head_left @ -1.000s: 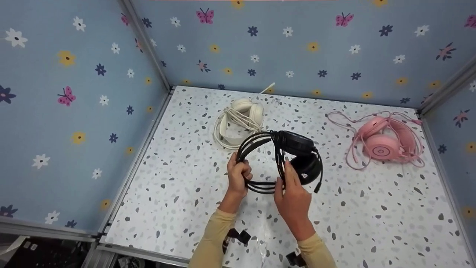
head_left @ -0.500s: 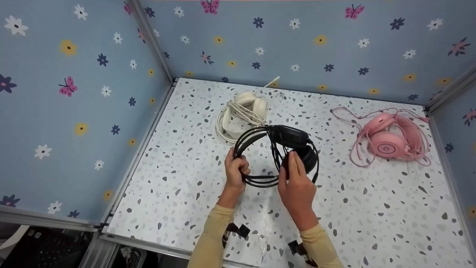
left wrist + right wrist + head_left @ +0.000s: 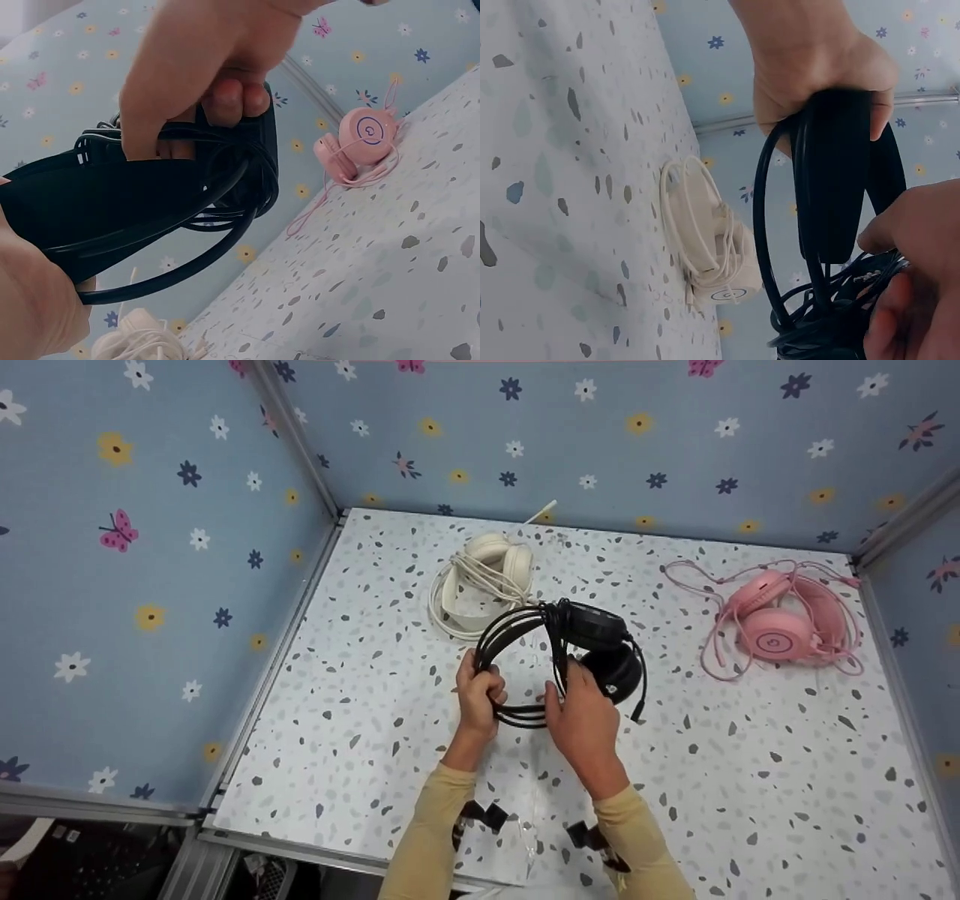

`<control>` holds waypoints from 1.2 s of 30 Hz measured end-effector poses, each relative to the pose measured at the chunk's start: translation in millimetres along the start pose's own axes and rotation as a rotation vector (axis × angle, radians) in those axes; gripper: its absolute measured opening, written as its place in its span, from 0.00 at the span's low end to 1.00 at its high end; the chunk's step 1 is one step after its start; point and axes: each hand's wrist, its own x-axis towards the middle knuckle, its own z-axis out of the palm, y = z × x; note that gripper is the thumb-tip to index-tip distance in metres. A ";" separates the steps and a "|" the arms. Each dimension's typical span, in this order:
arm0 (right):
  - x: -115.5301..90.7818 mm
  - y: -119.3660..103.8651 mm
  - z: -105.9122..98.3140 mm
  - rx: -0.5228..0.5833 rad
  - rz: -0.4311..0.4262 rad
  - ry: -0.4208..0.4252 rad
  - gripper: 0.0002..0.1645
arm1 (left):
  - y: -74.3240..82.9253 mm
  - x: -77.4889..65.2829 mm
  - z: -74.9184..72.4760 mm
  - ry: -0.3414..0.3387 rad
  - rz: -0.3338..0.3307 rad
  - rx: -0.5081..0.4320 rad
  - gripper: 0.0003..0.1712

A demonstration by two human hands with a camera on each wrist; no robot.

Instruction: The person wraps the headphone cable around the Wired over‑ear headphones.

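A pair of black headphones point(image 3: 596, 626) is held above the table, its long black cable point(image 3: 556, 634) coiled along the headband and wound near one ear cup. My left hand point(image 3: 478, 697) grips the headband together with the cable loops at the left end. At the ear-cup side, my right hand point(image 3: 585, 724) has its thumb and curled fingers on the wound cable. In the left wrist view the right hand's fingers point(image 3: 232, 101) hook over the cable windings. The right wrist view has the headband point(image 3: 840, 187) hanging from the left hand's grip. The right palm is hidden.
White headphones point(image 3: 517, 566) with a bundled white cable lie behind the black pair, their thin white boom point(image 3: 541, 512) sticking up near the back wall. Pink headphones point(image 3: 780, 634) with loose cable lie at the right. Flowered blue panels point(image 3: 585, 435) enclose the speckled table point(image 3: 360, 697).
The right hand went from the wound cable towards the lower ear cup, then back left to the cable, its fingers now more bent. The left hand keeps its grip. The head view has shifted slightly.
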 end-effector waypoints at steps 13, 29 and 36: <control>-12.1 2.6 0.8 -0.048 -0.024 0.231 0.38 | -4.9 2.5 -4.0 0.062 -0.032 -0.021 0.10; -10.9 -1.4 -18.9 0.064 -0.065 0.295 0.37 | 0.0 6.3 -17.1 0.047 -0.013 -0.076 0.10; -24.0 -7.3 -35.4 0.172 -0.084 0.281 0.31 | 2.4 9.7 -23.2 0.012 0.005 -0.128 0.09</control>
